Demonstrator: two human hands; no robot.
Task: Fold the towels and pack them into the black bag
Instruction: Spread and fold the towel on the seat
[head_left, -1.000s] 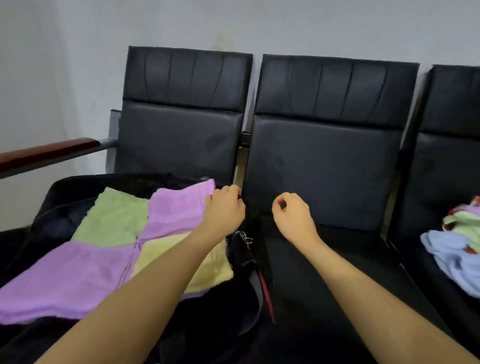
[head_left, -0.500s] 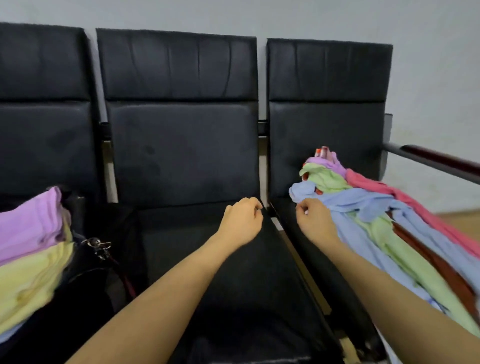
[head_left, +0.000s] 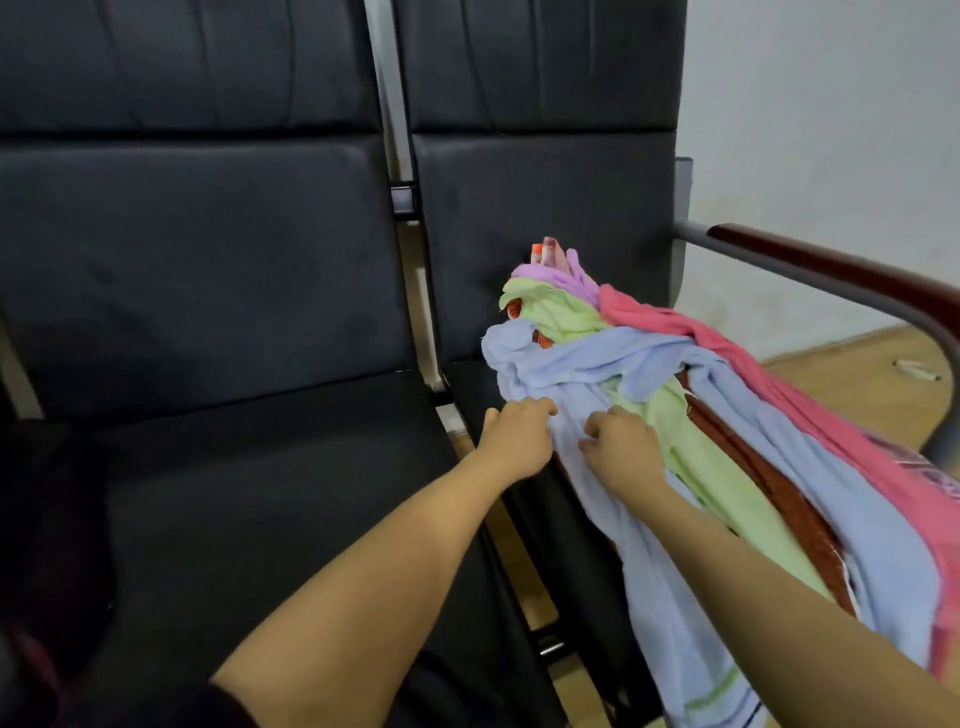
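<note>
Two hands, one towel pile (head_left: 727, 395), two seats.
Your left hand (head_left: 514, 434) and right hand (head_left: 621, 449) are each pinching the blue towel (head_left: 582, 374) in a narrow grip.

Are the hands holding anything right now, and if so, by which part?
Both hands are on the light blue towel, on its near left edge: left hand at the border, right hand beside it. Fingers curl into the cloth; a firm grip cannot be told.

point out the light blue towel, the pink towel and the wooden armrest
light blue towel (head_left: 613, 364): head view, on its bunched fold above the hands
pink towel (head_left: 727, 343): head view, on its strip along the pile's far side
wooden armrest (head_left: 831, 265): head view, on its dark red top
</note>
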